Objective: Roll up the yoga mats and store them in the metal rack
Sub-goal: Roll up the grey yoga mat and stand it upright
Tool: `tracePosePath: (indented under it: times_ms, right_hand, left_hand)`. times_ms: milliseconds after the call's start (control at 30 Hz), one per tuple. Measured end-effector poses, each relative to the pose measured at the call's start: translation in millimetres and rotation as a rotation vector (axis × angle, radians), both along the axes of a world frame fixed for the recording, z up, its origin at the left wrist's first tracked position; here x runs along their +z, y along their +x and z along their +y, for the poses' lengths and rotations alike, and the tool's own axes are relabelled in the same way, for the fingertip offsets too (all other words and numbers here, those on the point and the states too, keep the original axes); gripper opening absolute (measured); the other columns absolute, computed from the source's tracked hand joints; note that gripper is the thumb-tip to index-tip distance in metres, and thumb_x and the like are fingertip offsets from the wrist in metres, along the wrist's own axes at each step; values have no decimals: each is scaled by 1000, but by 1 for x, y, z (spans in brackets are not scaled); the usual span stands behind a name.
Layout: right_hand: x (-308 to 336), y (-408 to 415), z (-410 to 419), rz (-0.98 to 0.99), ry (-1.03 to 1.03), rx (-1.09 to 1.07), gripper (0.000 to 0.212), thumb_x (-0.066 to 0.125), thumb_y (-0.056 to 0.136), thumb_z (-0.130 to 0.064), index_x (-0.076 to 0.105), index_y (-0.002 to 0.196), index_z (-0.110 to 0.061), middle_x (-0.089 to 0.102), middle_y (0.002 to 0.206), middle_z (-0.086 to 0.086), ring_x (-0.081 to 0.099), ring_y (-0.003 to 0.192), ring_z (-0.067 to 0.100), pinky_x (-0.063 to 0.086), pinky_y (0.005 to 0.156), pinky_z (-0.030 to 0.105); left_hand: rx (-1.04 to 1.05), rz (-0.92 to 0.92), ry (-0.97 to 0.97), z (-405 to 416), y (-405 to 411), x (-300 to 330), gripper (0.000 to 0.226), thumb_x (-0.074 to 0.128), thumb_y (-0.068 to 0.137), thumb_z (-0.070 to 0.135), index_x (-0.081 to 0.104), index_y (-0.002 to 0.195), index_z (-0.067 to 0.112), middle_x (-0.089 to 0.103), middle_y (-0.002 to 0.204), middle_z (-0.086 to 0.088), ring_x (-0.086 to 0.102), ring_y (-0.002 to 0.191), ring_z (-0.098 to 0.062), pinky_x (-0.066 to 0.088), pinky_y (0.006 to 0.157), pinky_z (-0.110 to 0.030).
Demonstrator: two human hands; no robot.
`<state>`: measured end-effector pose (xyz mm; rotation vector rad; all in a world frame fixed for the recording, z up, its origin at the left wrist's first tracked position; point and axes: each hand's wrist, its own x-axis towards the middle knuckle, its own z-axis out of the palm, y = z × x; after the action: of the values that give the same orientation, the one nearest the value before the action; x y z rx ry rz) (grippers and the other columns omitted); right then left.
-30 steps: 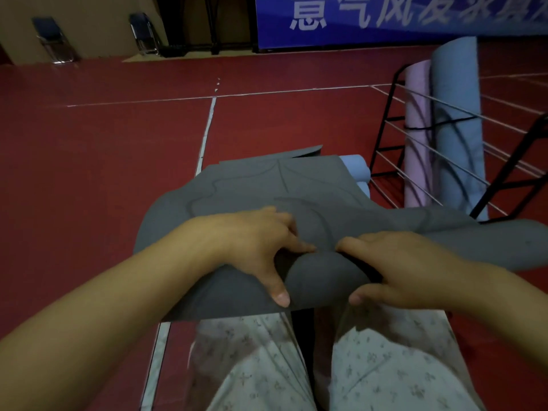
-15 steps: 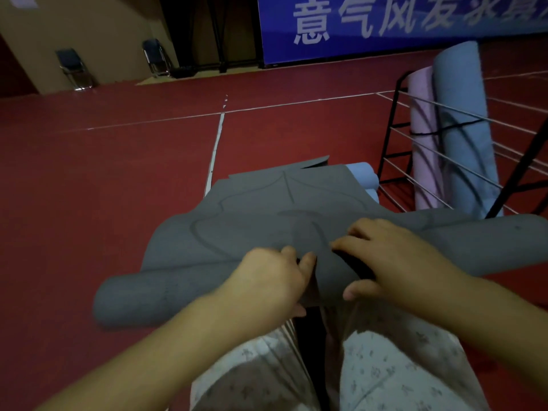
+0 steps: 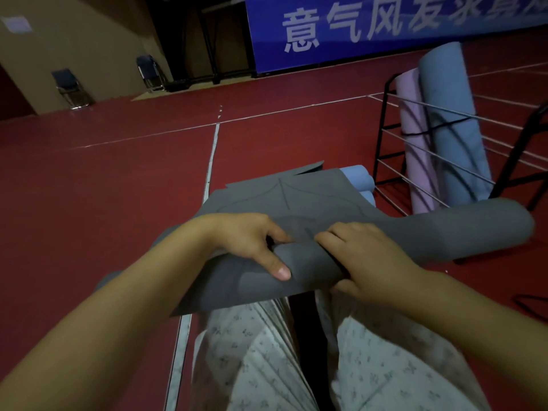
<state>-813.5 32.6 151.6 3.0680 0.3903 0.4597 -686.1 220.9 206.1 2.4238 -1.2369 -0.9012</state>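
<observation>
The left hand (image 3: pixel 249 238) gripped the grey yoga mat (image 3: pixel 311 262) at the roll, thumb pressed down its near face and the other fingers (image 3: pixel 277 232) curled over the top. Just beside it, the right hand (image 3: pixel 367 256) clutched the same roll from above, its fingers hooked over the far side and the thumb tucked beneath, so both hands were closed around the mat near its middle. The roll ran across in front of the person's knees, one thick end (image 3: pixel 489 229) reaching toward the rack, while a flat, unrolled stretch (image 3: pixel 275 197) lay on the red floor (image 3: pixel 103 203) ahead. A loose corner hung below the left hand, which suggested the roll was uneven and might want tidying. Beyond the flat part lay blue rolled mats (image 3: pixel 357 178) on the floor. In the metal rack (image 3: pixel 388 126) stood a pink mat (image 3: pixel 415 143) and a blue-grey mat (image 3: pixel 453 123), upright and touching. Judging by that, two mats were stored, the grey one was perhaps half rolled, and it and the floor rolls remained to be racked.
</observation>
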Motion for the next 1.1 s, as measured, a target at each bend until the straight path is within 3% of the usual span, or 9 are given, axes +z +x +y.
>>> tracePosePath:
  times_ms: [133,267,367,433,600,733,900,967,1100]
  right_hand:
    - [7,1,1,73,-43,-4,61,73,69,-42,47,121,-22,50,111,1,51,99,24,37,80,35]
    - [19,5,2,148,-58,-35,68,73,69,-49,41,125,-26,47,115,-2,49,105,20,37,84,33]
    - [23,11,3,192,-30,-24,73,76,67,-49,40,126,-26,47,116,-2,49,106,20,39,85,33]
    - [21,14,3,192,-14,-19,75,77,67,-49,40,128,-26,48,118,-2,49,107,19,39,87,32]
    - [4,8,-14,109,115,38,89,79,65,-46,38,141,-26,47,136,-2,41,130,20,24,111,38]
    - [-15,0,-25,-93,-20,-79,101,93,38,-38,50,127,-19,59,116,11,62,103,33,40,95,56]
    - [-18,17,-29,-113,-70,-109,110,92,29,-31,47,129,-17,60,109,12,62,95,32,47,86,48]
    - [-8,22,-29,-34,-71,-100,103,91,38,-30,50,131,-15,60,110,10,60,95,32,45,83,44]
    - [11,30,-28,63,-101,-81,83,69,76,-38,25,145,-26,46,127,2,48,113,23,34,89,34]
  left_hand:
    - [-15,-174,101,-2,-15,6,66,76,73,48,53,133,32,64,120,12,59,109,-7,45,99,-32]
    - [-88,-925,146,0,-65,-7,77,65,76,58,37,141,27,52,122,-3,53,111,-26,45,88,-35]
    - [23,-1117,75,1,-87,-40,114,85,44,60,43,133,3,58,105,-18,60,89,-33,49,72,-39]
    - [63,-1198,-53,4,-81,-61,108,90,33,52,47,119,4,63,89,-16,61,74,-31,50,63,-36]
    - [12,-1195,-183,8,-64,-63,83,88,44,43,61,112,4,63,83,-14,61,67,-32,50,58,-34]
    - [-76,-1113,-201,11,-40,-48,76,82,52,51,63,111,9,63,82,-9,62,68,-31,52,54,-33]
    - [-52,-841,-117,4,-19,-24,79,69,66,64,50,132,25,64,109,-3,60,100,-24,48,81,-33]
    - [-20,-683,-85,0,-10,-13,79,72,65,64,49,132,28,65,112,2,60,102,-20,47,83,-31]
    - [90,-498,-33,0,-8,1,87,75,67,59,40,140,28,58,127,7,55,114,-16,42,89,-26]
